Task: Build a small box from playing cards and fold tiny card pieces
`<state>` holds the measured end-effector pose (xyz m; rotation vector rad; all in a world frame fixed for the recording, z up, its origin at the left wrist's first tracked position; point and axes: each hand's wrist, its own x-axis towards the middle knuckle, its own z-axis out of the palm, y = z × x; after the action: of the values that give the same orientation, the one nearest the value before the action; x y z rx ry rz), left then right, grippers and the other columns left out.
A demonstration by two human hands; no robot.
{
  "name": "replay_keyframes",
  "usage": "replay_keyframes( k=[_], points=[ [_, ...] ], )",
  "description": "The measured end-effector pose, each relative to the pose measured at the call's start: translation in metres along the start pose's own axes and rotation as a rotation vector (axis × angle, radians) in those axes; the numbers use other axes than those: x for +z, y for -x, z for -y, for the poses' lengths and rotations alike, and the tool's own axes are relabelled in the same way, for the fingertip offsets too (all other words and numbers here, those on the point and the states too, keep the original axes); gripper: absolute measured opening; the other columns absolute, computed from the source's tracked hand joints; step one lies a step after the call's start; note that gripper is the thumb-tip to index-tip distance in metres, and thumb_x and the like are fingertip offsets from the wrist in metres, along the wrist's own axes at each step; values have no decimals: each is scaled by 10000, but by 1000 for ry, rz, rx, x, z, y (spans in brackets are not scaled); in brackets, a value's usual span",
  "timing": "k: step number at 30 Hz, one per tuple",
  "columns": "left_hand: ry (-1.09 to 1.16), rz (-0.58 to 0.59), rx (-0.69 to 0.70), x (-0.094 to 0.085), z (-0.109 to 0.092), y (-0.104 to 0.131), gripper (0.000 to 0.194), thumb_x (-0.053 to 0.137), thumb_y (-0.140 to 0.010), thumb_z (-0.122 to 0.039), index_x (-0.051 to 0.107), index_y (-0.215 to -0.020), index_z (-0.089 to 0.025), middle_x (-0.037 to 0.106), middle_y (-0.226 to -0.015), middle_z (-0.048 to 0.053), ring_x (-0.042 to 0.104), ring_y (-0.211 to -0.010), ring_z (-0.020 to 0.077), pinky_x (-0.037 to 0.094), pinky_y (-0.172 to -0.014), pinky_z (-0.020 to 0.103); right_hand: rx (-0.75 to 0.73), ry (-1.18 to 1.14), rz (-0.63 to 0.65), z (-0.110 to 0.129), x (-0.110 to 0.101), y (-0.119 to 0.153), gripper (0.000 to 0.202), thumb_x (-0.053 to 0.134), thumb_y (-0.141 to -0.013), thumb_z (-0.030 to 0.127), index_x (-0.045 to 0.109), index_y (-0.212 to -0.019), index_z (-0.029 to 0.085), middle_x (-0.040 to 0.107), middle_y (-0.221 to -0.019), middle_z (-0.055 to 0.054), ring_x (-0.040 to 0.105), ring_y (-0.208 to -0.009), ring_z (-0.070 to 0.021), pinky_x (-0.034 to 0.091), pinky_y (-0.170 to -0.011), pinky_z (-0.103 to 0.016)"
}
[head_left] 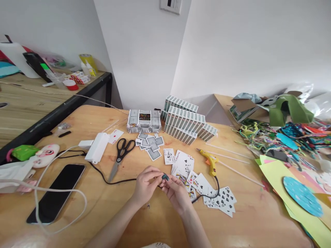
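My left hand (147,184) and my right hand (177,194) meet above the front middle of the table, fingertips pinched together. A small dark teal spot (165,177) shows where the fingertips meet; whether it is a nail or a held piece, I cannot tell. Just beyond my right hand lie a pile of face-up playing cards (185,163) and a fan of spade cards (219,199). Face-down cards (153,151) are scattered farther back, before a box covered in playing cards (144,121). A black cord (121,181) passes behind or under my hands.
Stacked green-and-white card packs (184,120) stand at the back. A yellow glue gun (210,162) lies right, with clear glue sticks (232,156) nearby. Black-handled scissors (121,155), a white power block (98,148) and a phone (57,193) lie left. Coloured paper (279,182) covers the right edge.
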<state>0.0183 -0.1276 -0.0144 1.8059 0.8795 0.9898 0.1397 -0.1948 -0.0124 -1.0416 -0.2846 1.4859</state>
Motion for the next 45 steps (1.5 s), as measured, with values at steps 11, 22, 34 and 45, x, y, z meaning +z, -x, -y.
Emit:
replay_keyframes(
  k=[11, 22, 34, 45],
  points=[
    [-772, -239, 124, -63, 3, -196, 229, 455, -846, -229, 671, -894, -170, 648, -873, 70, 566, -821, 188, 404, -731, 298, -272, 445, -213, -32, -33, -12, 366, 631, -709, 505, 651, -861, 172, 617, -668, -28, 567, -565, -154, 490, -533, -289],
    [-727, 256, 91, 11, 48, -140, 160, 556, -775, -203, 715, -788, -209, 613, -848, 60, 541, -829, 200, 419, -743, 310, -316, 574, -148, -33, -31, -8, 358, 563, -764, 510, 636, -886, 181, 611, -678, -34, 579, -567, -163, 502, -533, -299],
    [-722, 100, -22, 27, 76, -120, 155, 561, -796, -249, 709, -781, -203, 567, -925, 84, 451, -938, 260, 345, -798, 399, -329, 644, -126, -35, -35, -8, 354, 524, -797, 487, 641, -921, 177, 613, -714, -45, 584, -592, -164, 502, -554, -294],
    [-778, -254, 142, -22, 32, -195, 230, 393, -885, -265, 604, -942, -192, 615, -977, 82, 480, -963, 256, 327, -843, 402, -355, 662, -127, -37, -37, -9, 327, 514, -815, 440, 641, -927, 160, 615, -698, -52, 583, -570, -160, 503, -533, -281]
  ],
)
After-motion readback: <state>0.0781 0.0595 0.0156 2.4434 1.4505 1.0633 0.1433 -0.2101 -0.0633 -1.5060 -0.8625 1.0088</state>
